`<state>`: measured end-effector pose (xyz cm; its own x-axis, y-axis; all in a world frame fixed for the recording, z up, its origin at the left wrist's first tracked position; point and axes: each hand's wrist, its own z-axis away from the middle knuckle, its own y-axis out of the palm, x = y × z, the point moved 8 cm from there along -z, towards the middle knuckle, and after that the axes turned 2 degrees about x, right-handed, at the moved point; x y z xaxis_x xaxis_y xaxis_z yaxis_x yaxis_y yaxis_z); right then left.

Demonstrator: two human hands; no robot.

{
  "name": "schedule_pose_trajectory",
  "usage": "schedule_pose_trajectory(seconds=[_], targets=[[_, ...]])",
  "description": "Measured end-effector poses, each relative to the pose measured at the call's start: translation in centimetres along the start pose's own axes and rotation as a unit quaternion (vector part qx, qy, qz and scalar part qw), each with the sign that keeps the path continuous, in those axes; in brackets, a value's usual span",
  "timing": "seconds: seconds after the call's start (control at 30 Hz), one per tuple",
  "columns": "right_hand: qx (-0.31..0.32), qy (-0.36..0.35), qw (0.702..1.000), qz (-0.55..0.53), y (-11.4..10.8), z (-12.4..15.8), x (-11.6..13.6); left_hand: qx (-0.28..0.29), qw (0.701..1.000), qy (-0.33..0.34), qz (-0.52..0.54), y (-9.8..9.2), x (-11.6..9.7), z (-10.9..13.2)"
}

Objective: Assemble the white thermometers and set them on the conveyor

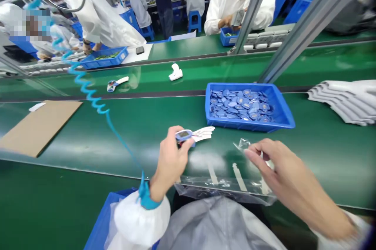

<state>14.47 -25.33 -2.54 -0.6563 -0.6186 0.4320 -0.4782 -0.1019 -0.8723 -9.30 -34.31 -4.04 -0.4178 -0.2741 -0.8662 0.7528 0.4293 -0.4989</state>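
Note:
My left hand (173, 158) is closed around the head of a gun-shaped thermometer (183, 135), blue and white, with a small grey display facing up. Its white handle (203, 133) points right and looks split into layers. Over the front edge of the bench, my right hand (272, 160) pinches a piece of clear plastic film (243, 144) between thumb and fingertips. Below both hands, a clear plastic bag (217, 192) hangs along the bench edge, fixed by strips of tape (239, 177). A light-blue wrist strap (149, 199) circles my left wrist.
A blue bin (249, 125) of blue oval parts stands ahead. Brown cardboard (41, 125) lies left, stacked white sheets (346, 99) right. A coiled blue cord (96, 105) runs to my wrist. Two thermometers lie on the belt (147, 80). Metal posts rise beyond; co-workers sit opposite.

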Motion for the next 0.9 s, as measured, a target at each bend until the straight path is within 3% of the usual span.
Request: schedule_pose_trajectory(seconds=[0.1, 0.17, 0.23, 0.4, 0.47, 0.53, 0.67, 0.8, 0.9], targets=[[0.005, 0.055, 0.997, 0.047, 1.6, 1.7, -6.8, 0.024, 0.957, -0.17, 0.234, 0.5, 2.1, 0.0], [0.024, 0.064, 0.998, 0.01, 1.2, 1.8, -10.4, 0.027, 0.923, -0.245, 0.295, 0.6, 2.6, 0.4], [0.011, 0.086, 0.996, 0.009, -1.6, 0.6, -13.9, 0.025, 0.913, -0.273, 0.301, 0.4, 2.5, 0.5], [-0.121, 0.219, 0.955, 0.157, -12.4, -6.1, -24.0, 0.037, 0.914, -0.286, 0.284, 0.5, 2.3, 0.7], [-0.114, 0.261, 0.941, 0.186, -14.0, -8.6, -27.8, 0.038, 0.916, -0.283, 0.282, 0.7, 2.0, 0.9], [-0.078, 0.284, 0.935, 0.197, -13.8, -10.1, -30.5, 0.043, 0.919, -0.281, 0.274, 0.9, 2.0, 1.3], [-0.014, 0.278, 0.939, 0.204, -11.0, -9.8, -32.0, 0.069, 0.917, -0.296, 0.258, 1.3, 2.7, 2.0], [0.0, 0.225, 0.956, 0.19, -7.9, -8.6, -29.5, 0.116, 0.918, -0.274, 0.261, 2.6, 3.0, 1.6], [-0.052, 0.175, 0.972, 0.15, -7.7, -9.2, -26.7, 0.137, 0.923, -0.232, 0.275, 4.2, 2.1, 1.0]])
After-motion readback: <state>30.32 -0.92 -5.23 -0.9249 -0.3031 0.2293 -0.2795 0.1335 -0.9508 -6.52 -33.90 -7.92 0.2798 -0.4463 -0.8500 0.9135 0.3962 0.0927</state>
